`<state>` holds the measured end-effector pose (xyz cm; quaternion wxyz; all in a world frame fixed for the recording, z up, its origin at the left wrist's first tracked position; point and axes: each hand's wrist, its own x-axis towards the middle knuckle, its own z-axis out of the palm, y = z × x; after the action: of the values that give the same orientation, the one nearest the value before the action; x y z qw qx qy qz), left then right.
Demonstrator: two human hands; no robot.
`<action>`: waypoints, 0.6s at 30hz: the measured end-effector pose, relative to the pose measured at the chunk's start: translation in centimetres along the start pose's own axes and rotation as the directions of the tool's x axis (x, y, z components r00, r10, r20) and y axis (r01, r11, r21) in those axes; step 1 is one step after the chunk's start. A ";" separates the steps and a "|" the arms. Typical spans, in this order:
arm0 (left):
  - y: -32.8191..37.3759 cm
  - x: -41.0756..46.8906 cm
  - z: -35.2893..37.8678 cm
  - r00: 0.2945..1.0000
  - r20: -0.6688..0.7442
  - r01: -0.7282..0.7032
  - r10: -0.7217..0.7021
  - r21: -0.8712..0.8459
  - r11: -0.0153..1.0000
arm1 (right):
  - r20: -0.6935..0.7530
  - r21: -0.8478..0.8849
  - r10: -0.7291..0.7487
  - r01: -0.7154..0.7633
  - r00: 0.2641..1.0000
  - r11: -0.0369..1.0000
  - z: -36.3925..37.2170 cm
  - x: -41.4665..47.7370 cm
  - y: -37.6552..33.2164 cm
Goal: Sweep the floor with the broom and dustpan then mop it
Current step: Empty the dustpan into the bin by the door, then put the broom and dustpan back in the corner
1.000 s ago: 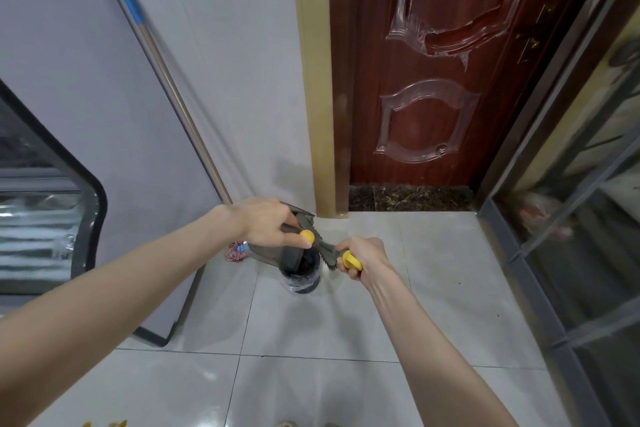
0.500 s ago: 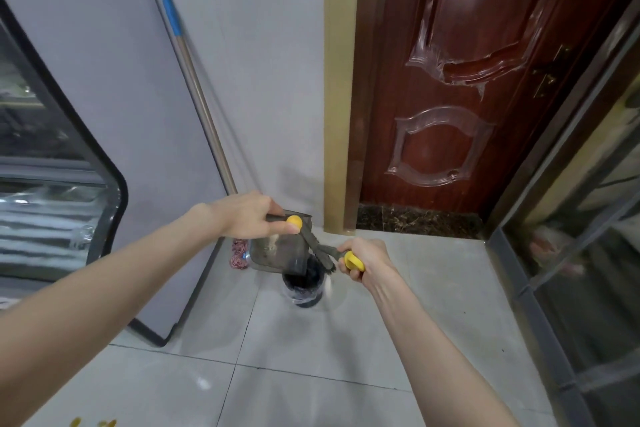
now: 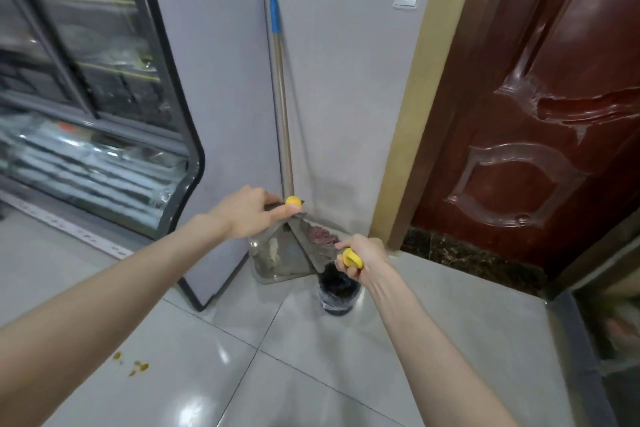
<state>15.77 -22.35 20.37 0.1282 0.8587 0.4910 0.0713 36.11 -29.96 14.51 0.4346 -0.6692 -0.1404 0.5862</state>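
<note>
My left hand [image 3: 247, 215] grips the yellow-tipped handle of a grey see-through dustpan [image 3: 277, 255], which hangs tilted just left of a small black bin [image 3: 337, 291] on the floor. My right hand [image 3: 360, 258] grips the yellow handle end of a small grey broom [image 3: 306, 246]; the broom lies across the pan's right edge, above the bin. A mop [image 3: 282, 107] with a blue-capped pole leans in the wall corner, and its reddish head [image 3: 322, 236] shows behind the pan.
A glass-fronted display cabinet [image 3: 104, 114] stands at the left, with its grey side panel beside the mop. A dark red door [image 3: 540, 121] lies to the right. Yellow spots [image 3: 135, 366] mark the glossy tiles at lower left.
The view has swung, so the cabinet fills more of the left. My hands have moved apart, and the dustpan has shifted left off the bin's mouth, with its soiled face now showing.
</note>
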 end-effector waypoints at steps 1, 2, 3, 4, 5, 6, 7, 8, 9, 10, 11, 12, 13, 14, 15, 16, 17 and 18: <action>-1.0 -0.4 0.1 0.999 -0.032 0.026 -0.026 -0.012 1.000 | 0.019 -0.007 0.013 -0.013 1.000 1.000 0.9 0.5 0.0; -1.9 -0.6 0.3 0.998 -0.052 0.045 -0.046 -0.021 0.999 | 0.033 -0.009 0.028 -0.028 0.999 1.000 1.6 0.9 0.1; -2.7 -0.8 0.6 0.996 -0.063 0.068 -0.070 -0.032 0.997 | 0.049 -0.019 0.045 -0.044 0.998 0.999 2.3 1.4 0.2; -3.8 -1.1 0.9 0.993 -0.071 0.095 -0.099 -0.055 0.994 | 0.072 -0.035 0.073 -0.070 0.995 0.997 3.2 2.0 0.3; -3.9 -1.2 1.1 0.991 -0.072 0.112 -0.117 -0.069 0.991 | 0.076 -0.042 0.085 -0.082 0.993 0.996 3.3 2.2 0.4; -4.9 -1.3 1.6 0.986 -0.072 0.143 -0.150 -0.098 0.985 | 0.088 -0.061 0.105 -0.100 0.991 0.993 4.3 2.9 0.6; -5.3 -1.5 1.9 0.982 -0.076 0.164 -0.173 -0.118 0.979 | 0.080 -0.077 0.109 -0.103 0.991 0.992 4.8 3.3 0.7; -6.0 -1.6 2.4 0.976 -0.078 0.189 -0.201 -0.138 0.972 | 0.082 -0.091 0.116 -0.109 0.990 0.990 5.6 3.9 0.9; -6.9 -1.5 2.9 0.970 -0.079 0.216 -0.230 -0.159 0.963 | 0.081 -0.108 0.125 -0.116 0.989 0.987 6.5 4.7 1.0; -7.7 -1.6 3.4 0.965 -0.086 0.232 -0.248 -0.166 0.959 | 0.081 -0.125 0.133 -0.122 0.988 0.985 7.2 5.3 1.2; -8.6 -1.4 4.0 0.957 -0.086 0.260 -0.276 -0.162 0.952 | 0.085 -0.139 0.153 -0.140 0.985 0.980 8.0 6.2 1.3; -9.3 -1.4 4.4 0.948 -0.088 0.291 -0.305 -0.146 0.945 | 0.090 -0.161 0.176 -0.161 0.980 0.974 8.7 6.9 1.4; -10.1 -1.2 4.8 0.942 -0.088 0.313 -0.325 -0.126 0.941 | 0.095 -0.176 0.202 -0.183 0.975 0.967 9.2 7.6 1.3; -11.4 -0.7 5.4 0.932 -0.078 0.342 -0.353 -0.129 0.931 | 0.099 -0.200 0.231 -0.208 0.968 0.957 10.3 8.8 1.3; -12.6 -0.2 6.0 0.924 -0.077 0.363 -0.374 -0.129 0.923 | 0.096 -0.230 0.256 -0.229 0.962 0.946 11.1 9.8 1.2; -13.7 0.2 6.7 0.918 -0.075 0.378 -0.390 -0.130 0.916 | 0.093 -0.253 0.280 -0.250 0.955 0.935 11.9 10.8 1.1; -14.6 0.4 7.2 0.911 -0.066 0.396 -0.408 -0.146 0.907 | 0.088 -0.270 0.301 -0.268 0.949 0.925 12.6 11.5 1.0; -16.0 0.9 7.6 0.898 -0.052 0.423 -0.437 -0.175 0.889 | 0.085 -0.290 0.326 -0.289 0.942 0.912 13.8 12.8 0.9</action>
<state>4.95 -14.97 8.44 0.1865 0.7116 0.6669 0.1186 26.79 -15.82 6.31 0.2299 -0.6962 -0.1412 0.6652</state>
